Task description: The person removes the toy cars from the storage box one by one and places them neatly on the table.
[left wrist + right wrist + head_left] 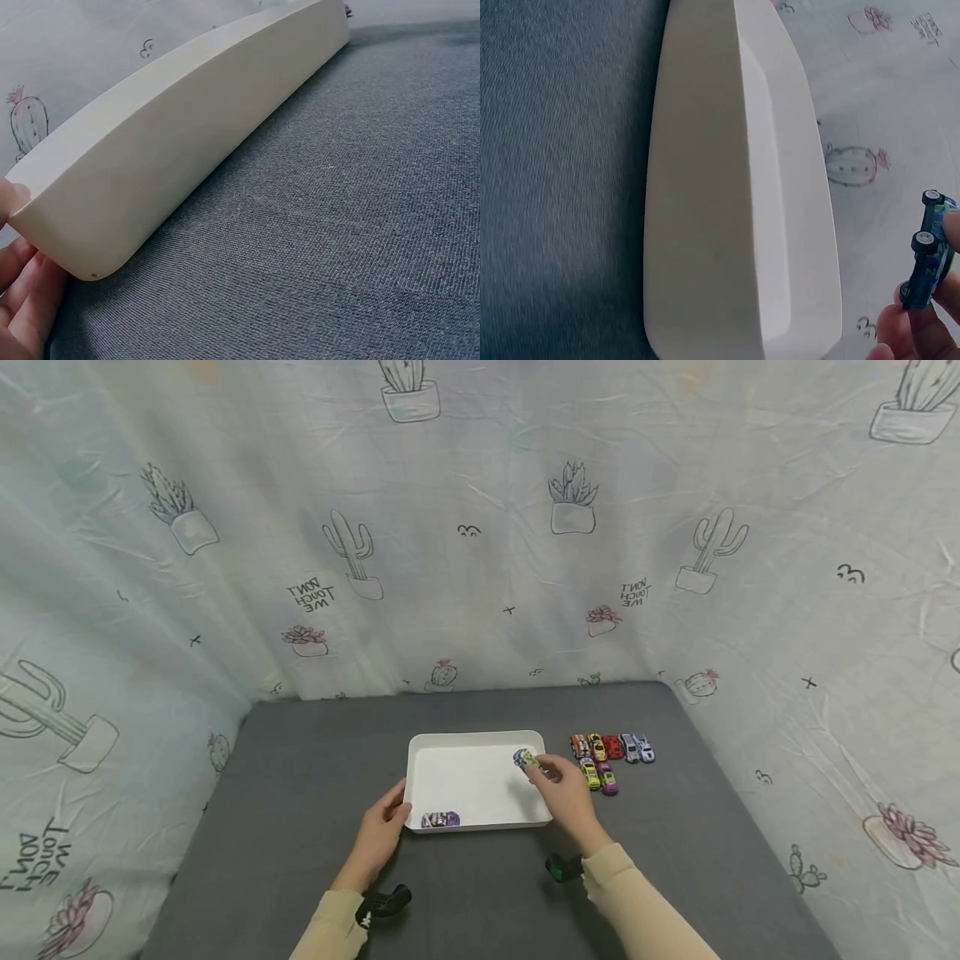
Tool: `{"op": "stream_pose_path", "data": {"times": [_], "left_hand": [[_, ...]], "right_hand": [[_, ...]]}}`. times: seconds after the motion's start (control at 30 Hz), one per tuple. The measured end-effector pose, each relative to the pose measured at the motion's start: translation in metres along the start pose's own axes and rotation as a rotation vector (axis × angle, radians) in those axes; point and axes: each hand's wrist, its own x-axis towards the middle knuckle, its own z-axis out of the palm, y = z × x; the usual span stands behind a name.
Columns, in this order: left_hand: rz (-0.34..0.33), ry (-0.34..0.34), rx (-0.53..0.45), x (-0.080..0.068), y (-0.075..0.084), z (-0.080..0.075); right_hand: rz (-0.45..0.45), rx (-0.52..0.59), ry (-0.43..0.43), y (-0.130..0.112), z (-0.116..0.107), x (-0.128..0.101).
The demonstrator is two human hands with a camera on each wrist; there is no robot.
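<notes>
A white rectangular tray (pixel 480 777) lies on the grey table. My left hand (pixel 380 831) pinches its near left corner, the thumb (pixel 13 196) at the rim and the other fingers against the outer wall. My right hand (pixel 566 793) holds a small green and blue toy car (pixel 527 759) above the tray's right side. In the right wrist view, the toy car (pixel 930 251) shows its wheels, pinched between thumb and fingers. A purple toy car (pixel 440 819) sits inside the tray along the near wall, left of the middle.
Right of the tray stand several toy cars in two rows, among them an orange one (pixel 581 746), a red one (pixel 612 746), a white one (pixel 643 747) and a purple one (pixel 607 778). A cactus-print curtain (pixel 480 568) hangs behind and beside the table (pixel 480 893).
</notes>
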Motion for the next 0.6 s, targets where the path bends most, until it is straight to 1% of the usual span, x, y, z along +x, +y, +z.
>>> {"op": "stream_pose_path", "data": {"times": [0.2,0.33,0.57,0.6], "left_hand": [[-0.017,0.018,0.002,0.0,0.002,0.001],[-0.029,0.022,-0.007,0.0,0.003,0.002],[-0.016,0.023,-0.001,0.001,0.003,0.002],[-0.022,0.024,-0.005,0.001,0.003,0.002]], "right_hand": [[0.026,0.02,0.052,0.012,-0.016,0.004],[0.038,-0.006,0.087,0.019,-0.028,0.006],[0.063,-0.046,0.133,0.036,-0.046,0.007],[0.064,-0.052,0.141,0.038,-0.049,0.008]]}}
